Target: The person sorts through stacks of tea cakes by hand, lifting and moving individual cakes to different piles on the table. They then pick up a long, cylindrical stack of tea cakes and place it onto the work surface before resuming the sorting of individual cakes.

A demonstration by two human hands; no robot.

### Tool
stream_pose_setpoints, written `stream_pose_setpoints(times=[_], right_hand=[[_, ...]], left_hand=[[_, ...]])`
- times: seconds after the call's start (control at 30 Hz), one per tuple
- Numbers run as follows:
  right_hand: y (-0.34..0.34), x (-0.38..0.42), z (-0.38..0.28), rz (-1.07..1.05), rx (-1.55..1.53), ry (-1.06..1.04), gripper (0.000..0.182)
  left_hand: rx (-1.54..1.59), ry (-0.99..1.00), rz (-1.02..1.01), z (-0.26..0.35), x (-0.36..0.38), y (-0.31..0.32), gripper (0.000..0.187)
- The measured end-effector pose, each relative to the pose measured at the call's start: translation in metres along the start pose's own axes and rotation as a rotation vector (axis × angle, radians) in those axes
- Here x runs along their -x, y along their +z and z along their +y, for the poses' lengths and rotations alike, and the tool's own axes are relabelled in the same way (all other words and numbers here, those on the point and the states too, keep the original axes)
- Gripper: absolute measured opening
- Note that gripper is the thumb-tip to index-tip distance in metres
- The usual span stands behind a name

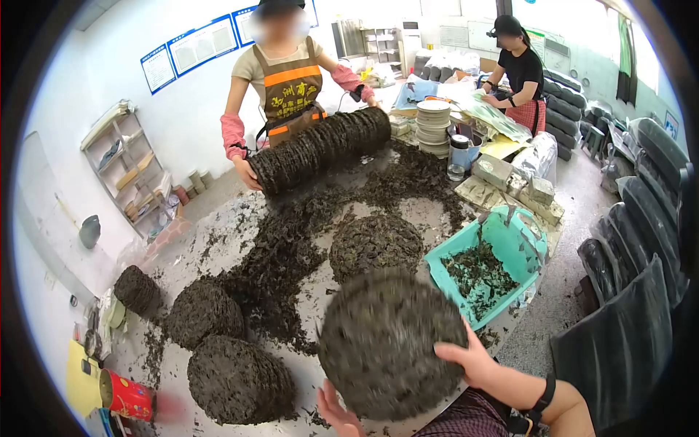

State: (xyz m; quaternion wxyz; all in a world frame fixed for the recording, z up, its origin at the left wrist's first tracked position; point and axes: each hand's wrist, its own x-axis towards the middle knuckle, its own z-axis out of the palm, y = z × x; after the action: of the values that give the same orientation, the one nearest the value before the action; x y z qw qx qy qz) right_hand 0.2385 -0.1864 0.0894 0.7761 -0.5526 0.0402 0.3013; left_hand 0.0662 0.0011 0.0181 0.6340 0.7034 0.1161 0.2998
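Head view: dark round disc (393,342) between both hands (473,357).

So my table (315,295) is kinda messy: scraps (273,273) across the middle, three dark stacks (240,379) around eight o'clock, plates (433,125) at one, teal bin (523,237) at three.

The foreground cake (393,346) is round, dark brown-green and rough-surfaced; its broad face is turned toward the camera and blurred, its depth hidden; the right hand (473,358) grips its right rim, thumb on the face, and the left hand (339,412) is at its lower left edge, contact unclear. The cake is above the near side of the pale table (313,368); just beyond it lies a similar round mass (375,246), partly covered by the cake in this view.
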Motion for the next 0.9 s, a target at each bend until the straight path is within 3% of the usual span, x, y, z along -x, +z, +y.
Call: stream_pose_setpoints(times=[0.13,0.2,0.3,0.37,0.43,0.47,0.5,0.57,0.63,0.67,0.73,0.87,0.9], right_hand=[[0.060,-0.053,-0.073,-0.078,-0.244,-0.255,0.090],[0.059,-0.117,-0.070,0.029,-0.156,-0.336,0.088],[0.062,-0.178,-0.040,0.328,-0.079,-0.183,0.097],[0.065,-0.217,-0.018,0.368,-0.043,-0.332,0.094],[0.089,-0.240,-0.013,0.497,0.072,-0.371,0.089],[0.102,-0.248,-0.018,0.567,0.120,-0.352,0.095],[0.115,-0.253,-0.029,0.573,0.160,-0.291,0.100],[0.135,-0.263,-0.053,0.514,0.202,-0.194,0.111],[0.141,-0.275,-0.069,0.330,0.121,-0.140,0.118],[0.143,-0.279,-0.067,0.325,0.121,-0.144,0.118],[0.148,-0.277,-0.063,0.288,0.116,-0.334,0.121],[0.153,-0.244,0.001,0.394,0.427,-0.613,0.086],[0.154,-0.221,0.019,0.246,0.531,-0.802,0.078]], left_hand=[[-0.117,0.049,-0.090,0.001,-0.001,-0.015,0.079],[-0.175,0.011,-0.071,0.001,0.004,-0.020,0.076],[-0.581,0.162,0.023,0.019,0.001,-0.047,0.069],[-0.626,0.217,0.046,0.033,-0.009,-0.075,0.067],[-1.085,0.311,0.261,0.052,-0.022,-0.103,0.060],[-1.319,0.362,0.366,0.056,-0.030,-0.119,0.058],[-1.324,0.363,0.362,0.051,-0.035,-0.139,0.058],[-1.050,0.240,0.542,0.029,-0.039,-0.181,0.053],[-1.129,0.145,0.461,0.009,-0.040,-0.217,0.052],[-1.198,0.044,0.380,0.007,-0.043,-0.222,0.051],[-1.053,0.059,0.410,0.003,-0.045,-0.217,0.049],[-0.893,-0.019,0.365,-0.001,-0.049,-0.196,0.048],[-0.873,-0.028,0.326,-0.003,-0.052,-0.190,0.049]])
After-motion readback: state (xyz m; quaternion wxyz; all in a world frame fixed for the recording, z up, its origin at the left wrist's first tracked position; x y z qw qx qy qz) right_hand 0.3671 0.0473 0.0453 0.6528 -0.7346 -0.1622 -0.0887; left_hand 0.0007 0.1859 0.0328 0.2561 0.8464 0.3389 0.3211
